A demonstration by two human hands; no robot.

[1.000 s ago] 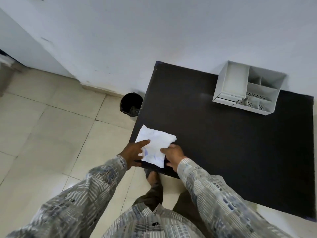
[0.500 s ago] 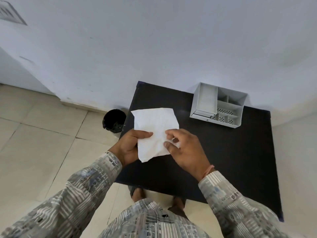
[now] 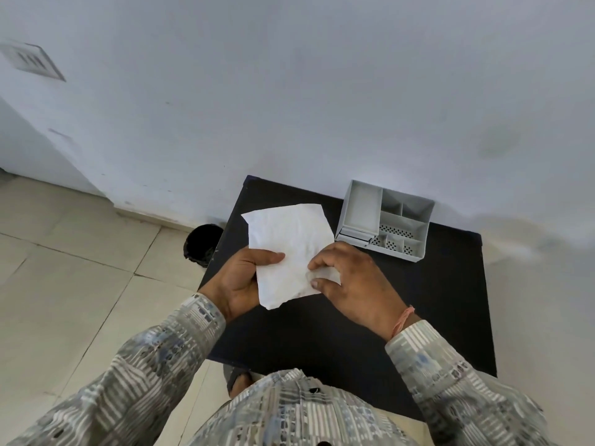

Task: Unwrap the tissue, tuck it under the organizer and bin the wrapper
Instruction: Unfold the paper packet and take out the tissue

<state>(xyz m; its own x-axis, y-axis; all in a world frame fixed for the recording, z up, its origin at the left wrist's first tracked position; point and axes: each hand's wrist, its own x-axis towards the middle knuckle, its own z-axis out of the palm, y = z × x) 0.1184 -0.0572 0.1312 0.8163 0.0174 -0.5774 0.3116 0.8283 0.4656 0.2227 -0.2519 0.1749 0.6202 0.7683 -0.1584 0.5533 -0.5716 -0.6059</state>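
White and crinkled, the flat tissue packet (image 3: pixel 289 252) is held up in the air above the near-left part of the matte black tabletop (image 3: pixel 434 300), not resting on it. The left hand (image 3: pixel 241 278) pinches its left edge, thumb on top and fingers behind. The right hand (image 3: pixel 347 281) is closed on the lower right corner, fingertips (image 3: pixel 314 263) picking at what looks like a loose flap of wrapper. I cannot tell from here where wrapper ends and tissue begins.

My guess is the unwrapping has only started. To do it well, the left hand should hold firm while the right peels the flap away slowly, so the thin sheet inside doesn't tear along with it.

For the tuck, the pale grey plastic desk organizer (image 3: pixel 386 220) with its open compartments sits at the back of the table, near the wall, just beyond the right hand; it would have to be tipped or lifted, and the wall leaves little room behind it. The rest of the tabletop to the right is open. The small black round bin (image 3: pixel 203 241) stands on the tiled floor just off the table's left edge, an easy reach for the left hand.
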